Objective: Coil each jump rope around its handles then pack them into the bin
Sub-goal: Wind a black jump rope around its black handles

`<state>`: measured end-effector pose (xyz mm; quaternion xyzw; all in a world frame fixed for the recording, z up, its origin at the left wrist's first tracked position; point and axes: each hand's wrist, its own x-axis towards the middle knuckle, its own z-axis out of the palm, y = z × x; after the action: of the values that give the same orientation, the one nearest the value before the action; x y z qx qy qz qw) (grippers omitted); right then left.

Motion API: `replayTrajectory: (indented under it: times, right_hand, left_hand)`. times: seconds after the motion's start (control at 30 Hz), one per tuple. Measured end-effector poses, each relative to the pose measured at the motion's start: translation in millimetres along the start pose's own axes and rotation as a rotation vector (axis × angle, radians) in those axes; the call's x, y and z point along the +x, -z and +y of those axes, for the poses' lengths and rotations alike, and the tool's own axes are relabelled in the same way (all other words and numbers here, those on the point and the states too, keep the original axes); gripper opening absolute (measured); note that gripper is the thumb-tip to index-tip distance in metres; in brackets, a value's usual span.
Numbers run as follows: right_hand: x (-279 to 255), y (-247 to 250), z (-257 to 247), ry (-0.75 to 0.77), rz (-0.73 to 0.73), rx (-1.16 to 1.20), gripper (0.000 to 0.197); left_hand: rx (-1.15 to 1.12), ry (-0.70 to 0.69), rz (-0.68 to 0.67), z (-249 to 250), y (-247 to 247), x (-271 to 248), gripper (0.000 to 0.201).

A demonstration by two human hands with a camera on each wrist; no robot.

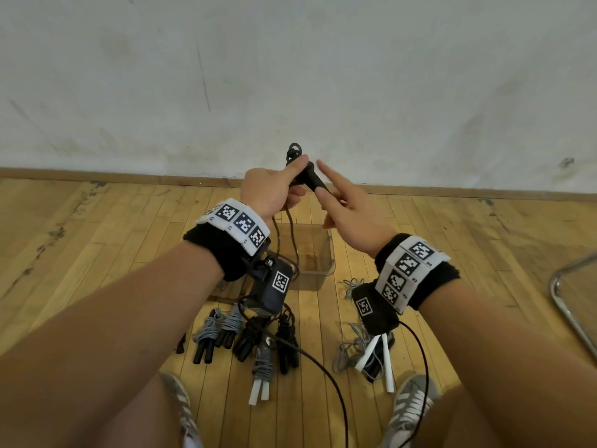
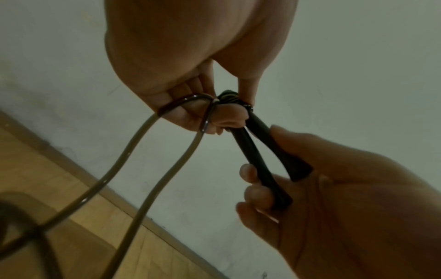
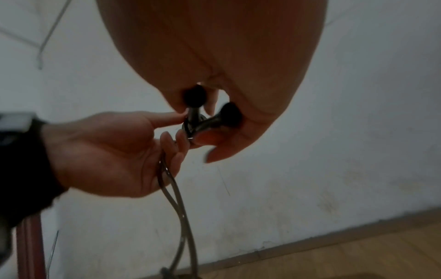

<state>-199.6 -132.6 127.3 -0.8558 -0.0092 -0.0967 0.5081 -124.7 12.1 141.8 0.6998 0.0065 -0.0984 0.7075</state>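
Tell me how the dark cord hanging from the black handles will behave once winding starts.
Probably springy: the cord hangs in smooth open curves. Its glossy surface suggests wraps may slip off the black handles. The left hand pinches it at the handle tops, which should help; the right hand holds the handles' lower ends.

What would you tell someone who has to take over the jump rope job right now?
Left hand: pinches the top of the two black handles, rope strands looped over its fingers.
Right hand: holds the handles' lower ends, index finger straight.
The rope hangs uncoiled towards the clear bin on the floor.
Done: several coiled ropes lie on the floor near the feet, none visibly in the bin.
Left: coil this rope, then the loose grey rope with white handles, then pack all into the bin.
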Motion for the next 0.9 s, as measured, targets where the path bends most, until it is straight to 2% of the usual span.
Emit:
replayTrajectory:
  times: [0.07, 0.13, 0.23, 0.37, 0.5, 0.73, 0.9]
  right_hand:
    - [-2, 6, -7, -0.133, 0.004, 0.246, 0.065]
    - [-3, 10, -11, -0.232, -0.035, 0.387, 0.067]
    - [-4, 13, -11, -0.304, -0.137, 0.447, 0.053]
    - [-6, 15, -6, -0.22, -0.138, 0.353, 0.031]
    - [-7, 16, -9, -0.182, -0.123, 0.393, 0.029]
    - [-4, 20, -6, -0.159, -0.02, 0.267, 0.054]
    - [-2, 20, 1, -0.106, 0.04, 0.009, 0.063]
  left_hand:
    - [-0.097, 0.019, -0.052, 3, 0, 0, 0.039]
    - [-0.135, 0.022, -0.11, 5, -2, -1, 0.037]
    - [-0.114, 0.011, -0.176, 4, -4, -5, 0.041]
    - [-0.073, -0.01, -0.235, 3, -2, -8, 0.041]
    - [0.046, -0.092, -0.256, -3, 0, -6, 0.047]
    - [0.021, -0.089, -0.199, -3, -3, -9, 0.025]
    - [0.029, -0.085, -0.203, -5, -5, -12, 0.013]
